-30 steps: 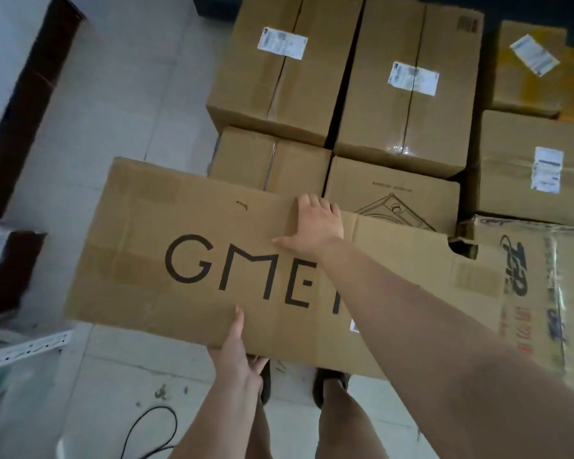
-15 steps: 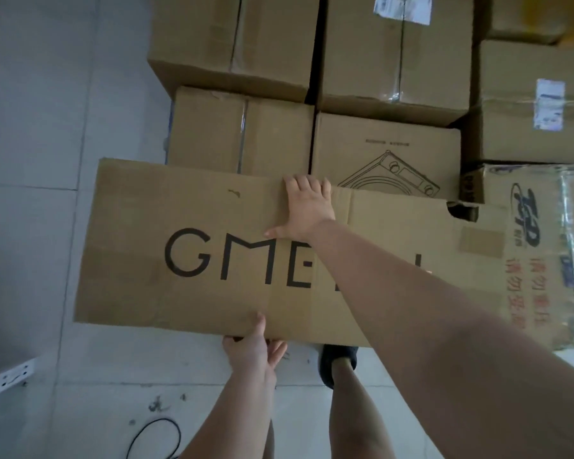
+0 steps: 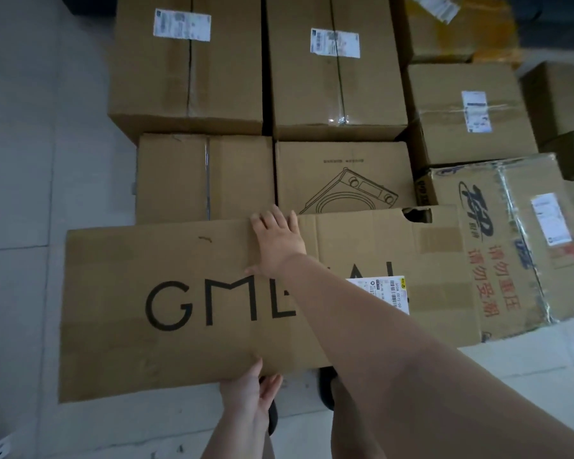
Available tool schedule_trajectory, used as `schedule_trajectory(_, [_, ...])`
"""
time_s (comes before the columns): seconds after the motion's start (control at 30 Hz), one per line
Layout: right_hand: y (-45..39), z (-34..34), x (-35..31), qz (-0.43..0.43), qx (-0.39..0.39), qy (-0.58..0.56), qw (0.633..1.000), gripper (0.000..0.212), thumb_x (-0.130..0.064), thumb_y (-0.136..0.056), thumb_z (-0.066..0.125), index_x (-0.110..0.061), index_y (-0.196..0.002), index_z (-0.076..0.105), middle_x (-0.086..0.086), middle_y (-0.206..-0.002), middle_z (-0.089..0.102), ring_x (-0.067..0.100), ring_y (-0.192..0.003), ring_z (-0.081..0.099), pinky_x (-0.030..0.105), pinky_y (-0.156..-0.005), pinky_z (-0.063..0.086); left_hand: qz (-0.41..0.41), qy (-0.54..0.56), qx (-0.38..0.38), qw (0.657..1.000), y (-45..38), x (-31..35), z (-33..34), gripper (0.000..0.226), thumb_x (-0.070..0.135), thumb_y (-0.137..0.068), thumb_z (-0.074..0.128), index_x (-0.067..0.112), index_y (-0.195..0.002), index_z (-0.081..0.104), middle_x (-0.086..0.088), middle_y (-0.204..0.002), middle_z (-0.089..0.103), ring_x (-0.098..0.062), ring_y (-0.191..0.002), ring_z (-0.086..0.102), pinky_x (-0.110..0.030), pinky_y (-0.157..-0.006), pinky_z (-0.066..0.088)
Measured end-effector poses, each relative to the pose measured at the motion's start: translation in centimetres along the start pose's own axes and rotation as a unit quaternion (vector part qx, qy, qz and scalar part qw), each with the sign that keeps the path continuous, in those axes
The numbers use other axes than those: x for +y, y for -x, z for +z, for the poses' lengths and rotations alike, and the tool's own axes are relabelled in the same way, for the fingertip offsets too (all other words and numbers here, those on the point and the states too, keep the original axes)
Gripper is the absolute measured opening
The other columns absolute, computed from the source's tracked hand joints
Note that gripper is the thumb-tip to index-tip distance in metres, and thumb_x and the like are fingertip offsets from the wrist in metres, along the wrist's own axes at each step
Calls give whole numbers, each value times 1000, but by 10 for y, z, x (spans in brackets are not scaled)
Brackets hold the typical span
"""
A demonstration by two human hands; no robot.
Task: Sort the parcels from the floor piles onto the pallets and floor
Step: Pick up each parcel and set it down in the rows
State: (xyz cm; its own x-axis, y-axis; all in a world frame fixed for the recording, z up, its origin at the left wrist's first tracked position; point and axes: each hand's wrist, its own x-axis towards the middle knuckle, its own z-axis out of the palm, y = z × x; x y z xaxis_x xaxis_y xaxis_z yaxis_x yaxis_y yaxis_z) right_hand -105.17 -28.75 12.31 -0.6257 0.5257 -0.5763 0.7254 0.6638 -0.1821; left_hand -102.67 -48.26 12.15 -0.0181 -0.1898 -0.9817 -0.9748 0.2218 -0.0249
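Nearest, the left hand grips the near edge of a long flat box, thumb on top, fingers curled beneath. The box is held level above the floor. The right hand curls its fingers over the far edge. Beyond stand stacked parcels, some labelled.

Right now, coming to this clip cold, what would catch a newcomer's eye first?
The long flat carton printed with big black letters fills the near centre. The right hand grips its far edge and the left hand holds its near edge from below. Behind it stand stacked brown boxes; one bears a line drawing of an appliance, and to the right a taped box carries red and blue print.
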Motion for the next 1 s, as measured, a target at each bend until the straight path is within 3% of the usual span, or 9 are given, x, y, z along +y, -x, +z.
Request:
schedule_trajectory(0.1, [8,-3,5,7,-17,-25,1000,99,-41,-82,69,-18,-152,3,3,-160,-1,22,-147,-12,50,-116,-7,-33,-113,-45,992,14,8,-5,53,21,-94,57,1,-138,36,-26,-125,51,-40,-98,55,-47,-77,52])
schedule_trajectory(0.17, [28,-8,4,7,-28,-46,999,88,-32,-86,66,-17,-152,11,2,-161,1,21,-148,-7,47,-118,-1,-22,-242,-13,970,26,16,-16,55,29,-95,54,4,-141,36,-21,-134,50,-38,-107,56,-42,-67,49])
schedule_trajectory(0.23, [60,-22,2,27,-15,-87,996,71,-30,-89,61,-16,-149,24,2,-158,17,22,-146,14,41,-117,18,61,-363,20,930,49,27,-32,46,31,-98,49,7,-137,43,-13,-130,55,-30,-104,58,-35,-63,46])
schedule_trajectory(0.37, [146,-74,8,100,12,-165,981,39,-27,-93,53,-22,-132,50,0,-135,51,22,-115,54,33,-85,49,246,-479,9,843,118,50,-50,23,25,-100,44,10,-103,60,-3,-87,58,-15,-72,55,-29,-66,42])
schedule_trajectory(0.43, [193,-101,17,133,41,-177,974,28,-28,-92,52,-23,-119,58,-1,-118,62,21,-101,60,30,-76,49,323,-512,0,796,162,56,-49,25,22,-99,45,12,-80,58,-4,-80,57,-18,-71,55,-29,-70,40])
schedule_trajectory(0.57, [287,-131,43,209,93,-229,946,26,-31,-91,53,-23,-114,61,-1,-105,65,20,-91,61,27,-69,48,431,-521,-29,736,238,37,-41,17,25,-96,50,15,-105,60,-1,-93,63,-17,-81,58,-29,-65,43])
schedule_trajectory(0.7, [373,-124,76,273,132,-291,907,29,-38,-91,55,-22,-114,62,-1,-101,64,19,-89,60,25,-64,44,534,-519,-70,664,306,-21,-16,6,23,-96,50,23,-98,56,5,-94,60,-11,-78,55,-23,-58,38])
schedule_trajectory(0.83, [444,-109,122,311,165,-344,871,25,-38,-89,55,-23,-107,64,-6,-89,62,16,-85,60,30,-72,52,553,-580,-130,584,348,-94,31,5,25,-94,52,25,-92,56,8,-92,58,-14,-83,57,-29,-75,47])
schedule_trajectory(1.0, [539,-101,218,332,215,-357,846,30,-38,-87,59,-21,-110,66,-6,-89,57,19,-97,61,27,-78,47,556,-604,-138,554,379,-206,88,10,24,-92,53,22,-83,56,2,-83,59,-20,-79,58,-30,-72,46])
